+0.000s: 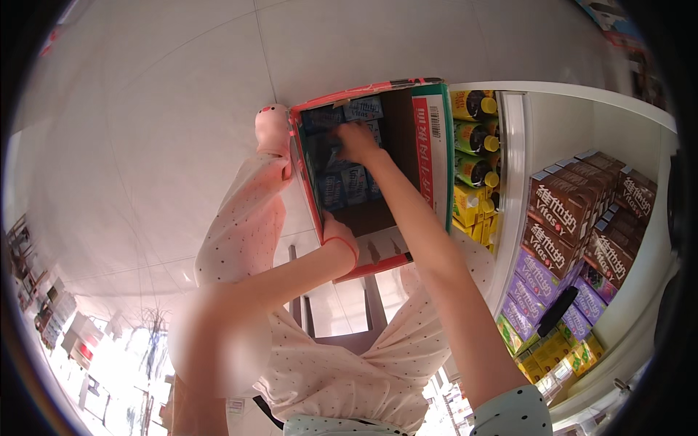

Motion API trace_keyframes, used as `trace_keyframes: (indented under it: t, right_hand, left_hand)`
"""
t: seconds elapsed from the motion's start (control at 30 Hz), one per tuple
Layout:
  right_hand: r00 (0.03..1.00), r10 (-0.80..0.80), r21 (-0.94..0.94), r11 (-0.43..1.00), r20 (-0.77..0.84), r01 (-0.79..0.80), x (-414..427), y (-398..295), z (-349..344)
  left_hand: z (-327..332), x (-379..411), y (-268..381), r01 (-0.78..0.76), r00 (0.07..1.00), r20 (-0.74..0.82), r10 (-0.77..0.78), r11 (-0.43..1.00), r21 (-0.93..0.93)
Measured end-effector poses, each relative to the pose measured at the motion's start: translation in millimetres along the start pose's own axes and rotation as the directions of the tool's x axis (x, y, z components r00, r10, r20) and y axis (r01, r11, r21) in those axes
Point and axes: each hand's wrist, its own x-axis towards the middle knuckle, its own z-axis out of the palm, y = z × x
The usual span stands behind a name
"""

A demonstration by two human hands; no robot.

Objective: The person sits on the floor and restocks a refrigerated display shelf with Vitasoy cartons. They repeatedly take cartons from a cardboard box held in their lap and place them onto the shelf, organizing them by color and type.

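Note:
A cardboard box [431, 158] with red, white and green sides stands open before me, between my knees. Blue Vitasoy drink cartons [354, 182] lie inside it along the left part. My right hand [357, 143] reaches down into the box among these cartons. Its fingers are blurred and in shadow, so whether they grip a carton is unclear. At the near left corner, my left hand [339, 235] grips the box's rim, and some of its fingers are hidden. A red string circles that wrist.
At right, a white shelf [561, 87] holds brown Vitasoy cartons [561, 201], purple cartons [537, 278] and yellow-green packs [551, 351]. Bottles with yellow caps [474, 136] lie beside the box, above yellow cartons [471, 204]. A dark stool [349, 340] is under me on the tiled floor [163, 109].

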Motion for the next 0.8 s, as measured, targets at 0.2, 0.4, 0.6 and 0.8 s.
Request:
trace_keyframes:
  t: [0.2,0.4,0.6,0.8]
  right_hand:
    - [0.991,-0.047,0.181,0.983,0.129,0.023,61,7,79]
    - [0.981,-0.178,0.189,0.964,-0.074,0.189,87,27,104]
    - [0.897,0.140,0.288,0.958,-0.419,-0.015,58,19,145]
    - [0.882,0.422,0.504,0.820,-0.213,-0.271,37,3,137]
  left_hand:
    - [-10,-3,7,0.053,0.998,0.016,-0.053,0.998,0.016]
    - [-5,-3,17,0.118,0.993,-0.010,-0.118,0.993,0.018]
    - [-2,1,19,0.109,0.994,-0.017,-0.109,0.994,0.021]
    - [-10,-11,16,0.095,0.994,-0.057,-0.095,0.995,-0.008]
